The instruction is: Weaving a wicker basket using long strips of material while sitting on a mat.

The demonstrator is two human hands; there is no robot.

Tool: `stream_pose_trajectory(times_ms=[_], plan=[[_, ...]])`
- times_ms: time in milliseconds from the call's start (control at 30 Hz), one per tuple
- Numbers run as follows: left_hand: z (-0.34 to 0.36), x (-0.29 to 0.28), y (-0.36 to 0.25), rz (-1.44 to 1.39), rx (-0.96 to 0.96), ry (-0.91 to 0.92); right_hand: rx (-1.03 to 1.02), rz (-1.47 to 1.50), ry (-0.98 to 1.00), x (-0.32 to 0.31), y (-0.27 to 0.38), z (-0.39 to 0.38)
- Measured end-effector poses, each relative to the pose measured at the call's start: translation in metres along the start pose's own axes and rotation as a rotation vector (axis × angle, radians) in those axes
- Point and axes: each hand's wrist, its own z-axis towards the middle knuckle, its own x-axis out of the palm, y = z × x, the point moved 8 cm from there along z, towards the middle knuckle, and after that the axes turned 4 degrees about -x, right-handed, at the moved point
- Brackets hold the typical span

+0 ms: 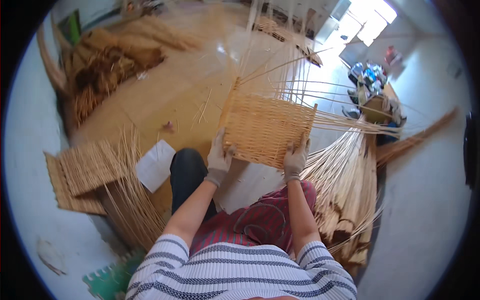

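"In the hands, what?"

"A woven panel, just off the middle toward 1 o'clock. Straw-yellow, squarish, with close rippled rows and a firm rim; long thin strands off toward 12 and 3."

"And the fingers, how?"

"In thin pale gloves. Left hand at the panel's 8 o'clock corner, right hand at 5, both pinching the edge. Partly hidden behind the weave; cannot tell whether spread or pressed together there."

"Close by?"

"On the lap, below the panel at 6, a smooth pale sheet. Toward 4, thick bundles of long, straight, cream stems. Toward 9, white paper, then coarse woven mats, overlapping, with stiff loose ends toward 8."

"And underfoot, around?"

"A broad tan floor, flat, faintly shiny, with scattered straw bits. Toward 10, a rough brown heap. Between 7 and 8, a green foam mat with a toothed edge. At far 9, a plain whitish wall; between 1 and 2, a glaring bright opening."
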Motion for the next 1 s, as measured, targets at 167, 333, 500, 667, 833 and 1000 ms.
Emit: stream_pose_trajectory(times_ms=[167,333,500,667,833,1000], plan=[[-0.016,0.003,-0.002,-0.002,0.006,-0.013,0.102,0.090,-0.011,-0.019,-0.008,-0.022],[-0.030,0.006,0.020,-0.097,-0.188,-0.013,0.032,0.235,-0.054,-0.027,0.004,-0.025],[-0.036,0.000,0.022,0.091,-0.199,-0.017,0.061,0.288,-0.074,-0.019,-0.005,-0.051],[-0.033,-0.015,0.054,-0.032,-0.501,0.019,0.036,0.363,-0.071,-0.018,-0.007,-0.073],[0.003,-0.059,0.068,0.357,-0.424,0.102,0.002,0.287,0.049,-0.060,0.012,-0.047],[0.129,-0.052,0.072,-0.446,-0.402,-0.012,-0.433,-0.183,-0.012,-0.110,0.057,0.055]])
